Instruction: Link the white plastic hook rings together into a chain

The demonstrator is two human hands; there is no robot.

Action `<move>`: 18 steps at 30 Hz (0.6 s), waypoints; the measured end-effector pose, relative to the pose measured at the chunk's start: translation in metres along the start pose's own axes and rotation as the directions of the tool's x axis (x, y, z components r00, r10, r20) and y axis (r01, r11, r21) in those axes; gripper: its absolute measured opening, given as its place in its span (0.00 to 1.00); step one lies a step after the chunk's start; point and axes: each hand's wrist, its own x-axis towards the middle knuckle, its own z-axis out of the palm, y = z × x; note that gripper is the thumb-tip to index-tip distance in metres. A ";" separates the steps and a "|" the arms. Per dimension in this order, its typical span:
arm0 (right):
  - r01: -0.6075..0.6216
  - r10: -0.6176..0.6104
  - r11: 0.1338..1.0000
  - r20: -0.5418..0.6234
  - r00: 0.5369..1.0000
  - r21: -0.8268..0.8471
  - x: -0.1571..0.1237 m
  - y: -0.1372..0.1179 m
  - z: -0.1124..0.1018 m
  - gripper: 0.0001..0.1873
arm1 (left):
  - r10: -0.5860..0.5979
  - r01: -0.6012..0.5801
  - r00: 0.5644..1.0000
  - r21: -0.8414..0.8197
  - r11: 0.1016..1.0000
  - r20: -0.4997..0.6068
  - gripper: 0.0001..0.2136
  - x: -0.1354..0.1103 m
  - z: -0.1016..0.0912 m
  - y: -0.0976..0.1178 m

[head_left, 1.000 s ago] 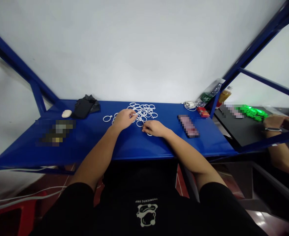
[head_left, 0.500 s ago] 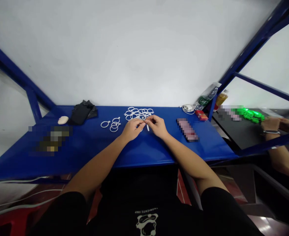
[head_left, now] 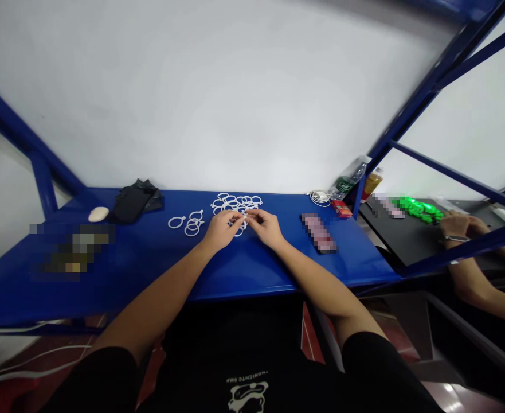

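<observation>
Over the blue table (head_left: 252, 269), my left hand (head_left: 221, 232) and my right hand (head_left: 266, 229) meet fingertip to fingertip. Both are closed in a pinch on a white ring (head_left: 240, 233), which hangs just below the fingers and is partly covered by them. It appears to have a small tab or eyelet at the top, where the fingertips press. Right behind my hands lies a pile of white rings (head_left: 230, 201), overlapping one another. To the left of my left hand, several more white rings (head_left: 193, 227) with small eyelets lie flat, some overlapping.
A black pouch (head_left: 132, 202) and a white case (head_left: 98, 214) lie left, near a blurred-out item (head_left: 74, 249). Right are a blurred phone-like object (head_left: 318, 233), white cable (head_left: 320, 198), red box (head_left: 341, 209) and bottle (head_left: 350, 176). Another person's hands (head_left: 456, 223) work beside green pieces (head_left: 418, 209).
The ring between my fingers has turned from edge-on to showing its round face. My view has swung slightly right, so everything sits further left.
</observation>
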 end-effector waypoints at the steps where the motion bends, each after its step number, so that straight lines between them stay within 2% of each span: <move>1: 0.002 -0.002 1.000 0.001 1.000 -0.017 0.000 -0.002 0.000 0.17 | 0.002 -0.002 1.000 -0.005 1.000 -0.001 0.09 0.000 0.000 0.000; 7: -0.011 0.012 0.999 0.007 1.000 -0.044 -0.003 -0.012 -0.001 0.23 | 0.000 0.001 1.000 -0.026 1.000 0.015 0.09 0.001 0.000 0.001; 14: -0.048 0.048 0.999 0.022 0.999 0.008 -0.003 -0.011 0.001 0.24 | 0.043 -0.043 0.997 -0.007 0.999 0.064 0.09 0.001 -0.001 -0.001; 18: -0.048 0.047 0.999 0.016 0.999 0.017 -0.001 -0.009 0.001 0.22 | 0.050 -0.050 0.998 0.012 0.999 0.037 0.09 0.001 -0.001 -0.002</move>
